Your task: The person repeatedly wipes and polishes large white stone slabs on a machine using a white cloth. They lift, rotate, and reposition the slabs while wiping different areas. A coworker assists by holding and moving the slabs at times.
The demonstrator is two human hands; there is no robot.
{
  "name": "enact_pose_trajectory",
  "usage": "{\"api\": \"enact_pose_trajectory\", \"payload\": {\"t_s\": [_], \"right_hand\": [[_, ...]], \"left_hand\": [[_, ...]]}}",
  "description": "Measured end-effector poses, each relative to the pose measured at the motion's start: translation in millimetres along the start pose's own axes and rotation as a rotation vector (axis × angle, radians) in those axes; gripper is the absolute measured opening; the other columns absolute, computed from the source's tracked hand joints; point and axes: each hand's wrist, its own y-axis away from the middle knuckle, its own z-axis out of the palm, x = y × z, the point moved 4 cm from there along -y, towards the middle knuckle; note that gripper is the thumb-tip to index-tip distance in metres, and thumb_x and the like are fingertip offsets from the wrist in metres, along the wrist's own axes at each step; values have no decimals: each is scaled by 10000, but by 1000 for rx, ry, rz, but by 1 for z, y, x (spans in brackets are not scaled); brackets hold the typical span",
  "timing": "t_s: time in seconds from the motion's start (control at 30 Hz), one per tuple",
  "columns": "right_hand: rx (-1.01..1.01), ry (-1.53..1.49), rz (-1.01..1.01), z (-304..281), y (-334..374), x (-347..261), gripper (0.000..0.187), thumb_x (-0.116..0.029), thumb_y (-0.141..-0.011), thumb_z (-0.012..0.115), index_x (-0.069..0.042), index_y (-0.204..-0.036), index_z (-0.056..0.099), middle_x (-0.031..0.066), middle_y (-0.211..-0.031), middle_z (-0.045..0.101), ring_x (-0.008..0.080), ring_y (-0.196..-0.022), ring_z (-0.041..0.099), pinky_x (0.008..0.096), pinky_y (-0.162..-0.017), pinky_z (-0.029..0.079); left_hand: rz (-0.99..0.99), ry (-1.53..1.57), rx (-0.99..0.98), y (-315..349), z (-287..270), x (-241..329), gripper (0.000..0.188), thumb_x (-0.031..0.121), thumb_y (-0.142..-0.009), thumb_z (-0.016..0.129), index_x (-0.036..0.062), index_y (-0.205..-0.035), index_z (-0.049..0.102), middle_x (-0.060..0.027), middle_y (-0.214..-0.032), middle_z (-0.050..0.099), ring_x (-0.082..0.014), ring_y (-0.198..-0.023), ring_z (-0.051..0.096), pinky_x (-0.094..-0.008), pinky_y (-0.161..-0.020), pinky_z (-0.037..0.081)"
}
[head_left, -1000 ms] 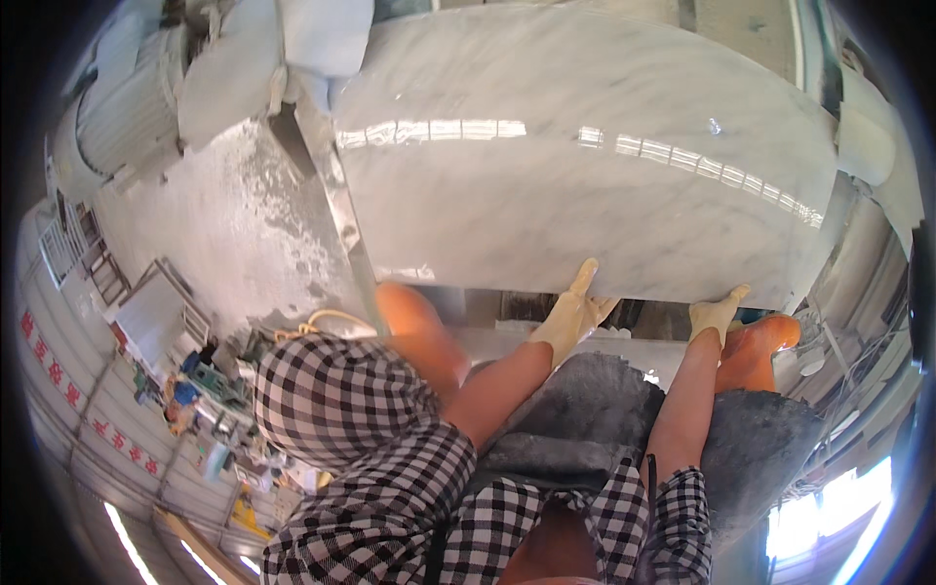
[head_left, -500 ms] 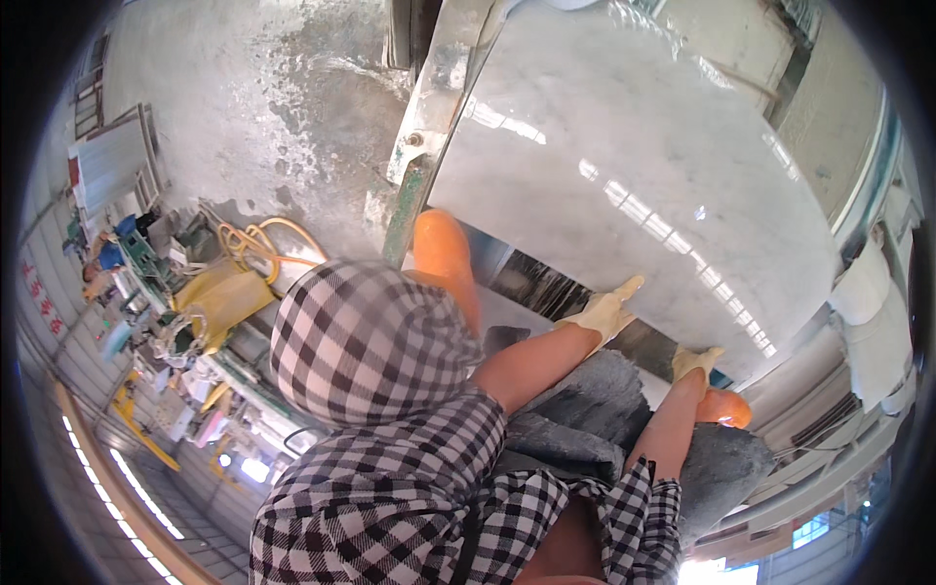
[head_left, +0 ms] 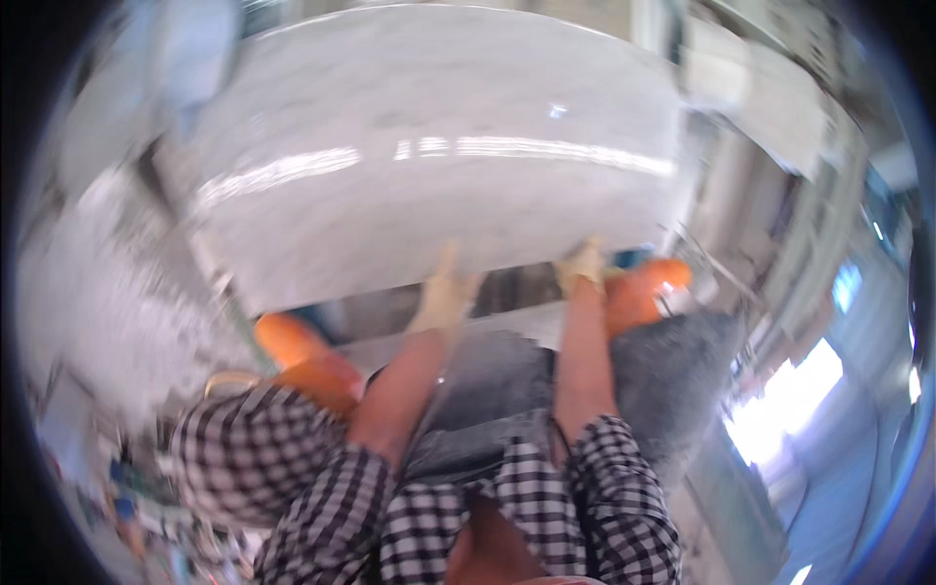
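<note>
A large, pale grey polished stone slab (head_left: 439,107) lies in front of me, with bright streaks of reflected light across it. My left hand (head_left: 444,297), in a cream glove, is closed on its near edge. One digit reaches forward over the top face; the other fingers are hidden or smeared. Further right, my right hand (head_left: 582,265), gloved alike, grips the same edge with a digit over the top. Both forearms are bare below rolled checked sleeves. Below the slab's near edge shows a dark gap (head_left: 517,285).
My orange boots stand at either side, the left boot (head_left: 307,356) and the right boot (head_left: 645,292). A dark grey wet-looking garment (head_left: 487,375) covers my legs. Pale stone pieces (head_left: 746,93) stand at the far right. Blurred clutter (head_left: 146,507) lies at the lower left.
My view has swung round to the right, so the slab now lies straight ahead instead of tilted. Both hands stay at its near edge. The picture is more blurred.
</note>
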Motion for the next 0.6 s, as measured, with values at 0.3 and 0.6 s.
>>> {"api": "enact_pose_trajectory", "payload": {"t_s": [0.3,0.6], "right_hand": [[-121,-135,177,19,41,-11,695,-564,-1076,376,-67,-1560,342,134,-1568,424,391,-1330,535,608,-1019,510],[-82,1474,-857,104,42,-235,453,-481,-1011,533,-87,-955,750,127,-808,742,358,-755,723,428,-691,572]], "left_hand": [[45,489,219,-11,-26,-12,585,321,-907,804,22,-1336,542,-145,-1312,641,-332,-1159,662,-453,-959,621],[58,461,402,8,0,0,544,309,-938,775,46,-1351,536,-93,-1300,623,-245,-1166,644,-387,-1015,581]]}}
